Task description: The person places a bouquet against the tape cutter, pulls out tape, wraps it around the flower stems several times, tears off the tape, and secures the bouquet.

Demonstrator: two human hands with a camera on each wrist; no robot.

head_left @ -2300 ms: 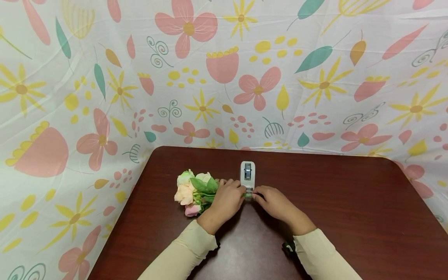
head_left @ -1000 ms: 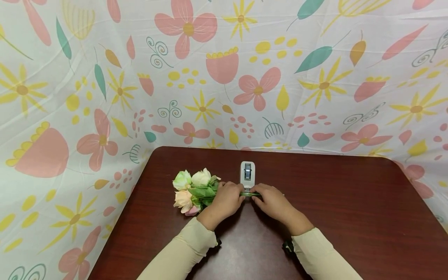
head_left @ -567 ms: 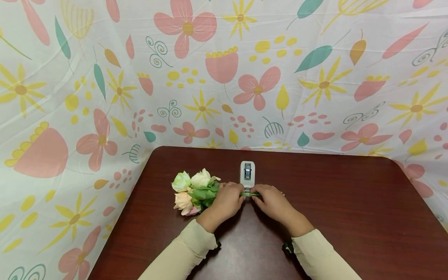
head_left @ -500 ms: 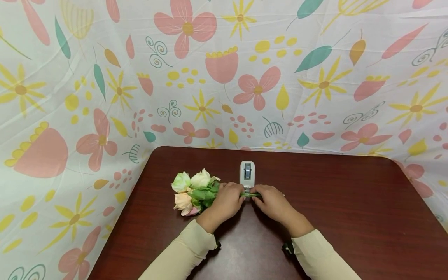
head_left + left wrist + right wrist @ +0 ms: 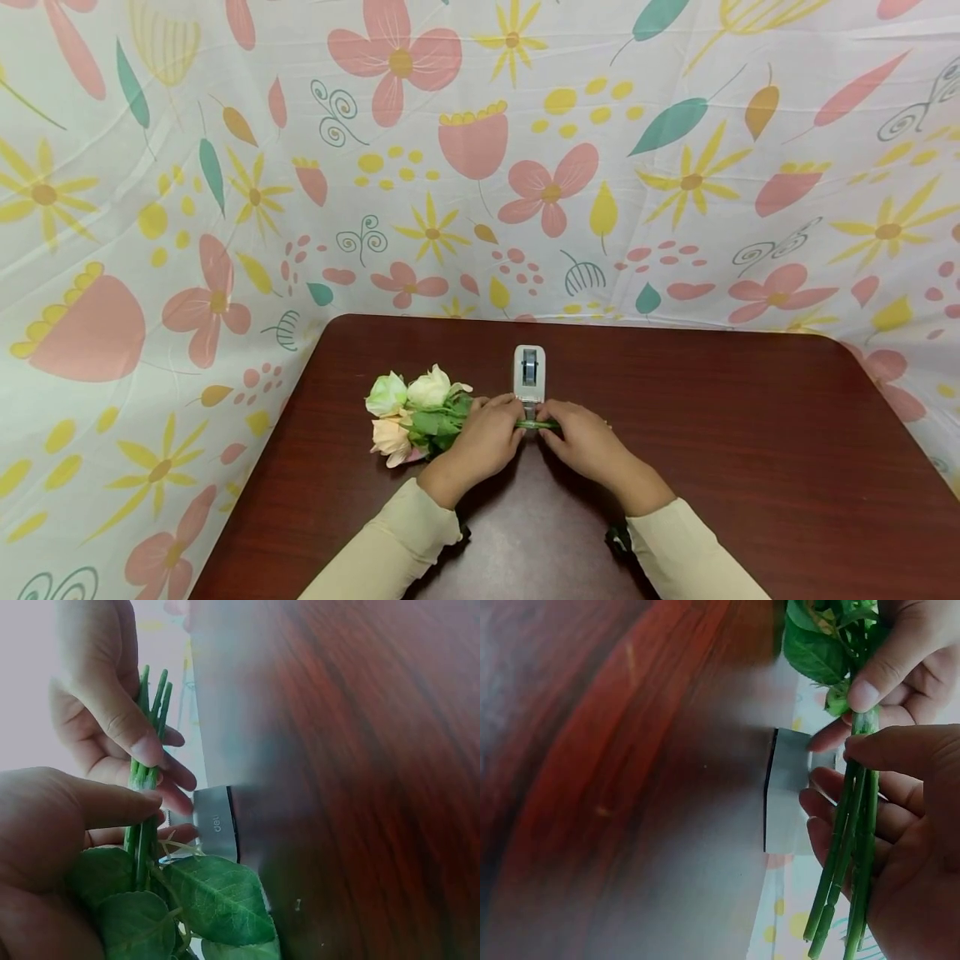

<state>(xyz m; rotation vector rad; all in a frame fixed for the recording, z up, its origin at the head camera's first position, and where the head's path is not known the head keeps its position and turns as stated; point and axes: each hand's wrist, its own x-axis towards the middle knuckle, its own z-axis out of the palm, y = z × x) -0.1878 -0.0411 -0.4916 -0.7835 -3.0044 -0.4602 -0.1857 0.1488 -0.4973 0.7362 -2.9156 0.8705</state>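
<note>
A bouquet of roses [image 5: 392,436] in cream, peach, greenish-white and pink points its blooms left over the table. My left hand [image 5: 483,435] grips the bundled green stems [image 5: 537,424] just below the leaves [image 5: 221,900]. Close beside it, my right hand [image 5: 588,442] pinches the same stems between thumb and fingers. A shiny clear band of tape [image 5: 865,721] shows on the stems between both thumbs. The cut stem ends [image 5: 821,934] stick out past my right palm. Right behind the stems stands a white tape dispenser [image 5: 529,393] with its roll on top.
The dark reddish-brown table [image 5: 720,417] spreads out to both sides. A curtain [image 5: 645,242] with a printed flower pattern hangs along its back and left edges. Dark wrist straps [image 5: 618,539] show by the cuffs.
The bouquet has turned in my hands, so the cream rose shows more and the pink one less. My right hand has taken hold further round the stems, and both hands have come slightly nearer.
</note>
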